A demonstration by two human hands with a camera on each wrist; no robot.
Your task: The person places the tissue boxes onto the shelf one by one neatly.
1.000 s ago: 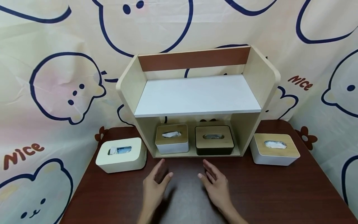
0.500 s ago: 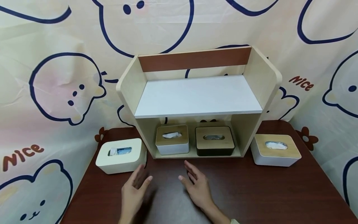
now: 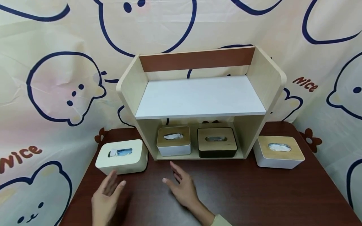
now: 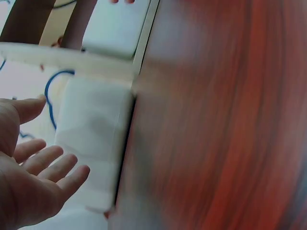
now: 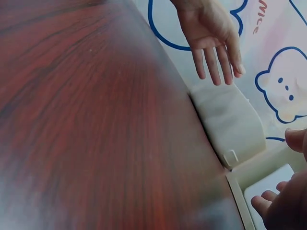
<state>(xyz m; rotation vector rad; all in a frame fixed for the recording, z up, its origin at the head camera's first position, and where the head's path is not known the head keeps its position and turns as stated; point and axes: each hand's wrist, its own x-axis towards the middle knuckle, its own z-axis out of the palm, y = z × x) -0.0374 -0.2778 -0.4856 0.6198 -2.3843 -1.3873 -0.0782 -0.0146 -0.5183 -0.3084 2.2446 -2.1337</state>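
Observation:
My left hand [image 3: 105, 199] is spread with its fingertips at the near edge of the cream tissue box [image 3: 121, 156], which stands left of the shelf. In the left wrist view that box [image 4: 93, 139] lies just beyond the relaxed fingers. My right hand [image 3: 182, 188] hovers over the table in front of the shelf, fingers extended and thumb apart, holding nothing. Nearest to it, on the lower shelf level, is a white tissue box with a wooden lid [image 3: 173, 140]. Next to that sits a black tissue box with a wooden lid [image 3: 217, 142].
A two-level shelf [image 3: 200, 97] with a white upper board stands at the back of the dark brown table [image 3: 254, 194]. Right of it is another white tissue box with a wooden lid [image 3: 278, 151]. A bear-patterned cloth [image 3: 65, 31] hangs behind and at both sides.
Both hands have swept left across the table, the left one from in front of the shelf to the cream tissue box. The boxes and shelf have stayed in place.

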